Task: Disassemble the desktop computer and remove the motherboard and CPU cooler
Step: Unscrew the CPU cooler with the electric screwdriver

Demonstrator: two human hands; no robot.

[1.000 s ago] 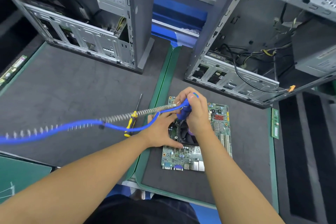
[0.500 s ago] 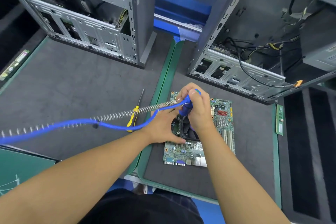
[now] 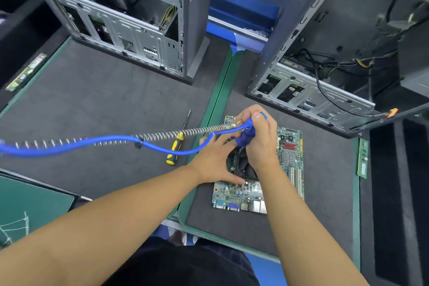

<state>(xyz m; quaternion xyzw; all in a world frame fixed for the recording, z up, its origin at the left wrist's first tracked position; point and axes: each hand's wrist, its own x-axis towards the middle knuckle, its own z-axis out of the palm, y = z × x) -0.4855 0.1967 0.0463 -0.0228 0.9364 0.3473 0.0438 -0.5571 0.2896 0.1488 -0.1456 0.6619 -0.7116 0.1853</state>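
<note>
Right hand (image 3: 260, 146) grasps the blue powered driver (image 3: 246, 135); left hand (image 3: 212, 162) lies flat, fingers spread, on the motherboard (image 3: 291, 160). Open case (image 3: 325, 93) stands behind the motherboard, so extraction is judged complete. CPU cooler (image 3: 243, 166), mid-motherboard, remains mounted: unfastening is left.

Motherboard (image 3: 290, 162): green, rectangular, lying flat with its component side up on the dark mat (image 3: 325, 193). It sits close to the mat's left edge, and its port row faces the near edge. White slots run along its right side, with red connectors and a small silver heatsink further back.

CPU cooler (image 3: 246, 167): black fan, seated on the middle of the board, mostly covered from above.

Computer case (image 3: 313, 97): grey metal, interior open to view, at the mat's far edge and apart from the board. Its rear panel faces the board. Loose black cables and yellow wires lie inside.
</note>
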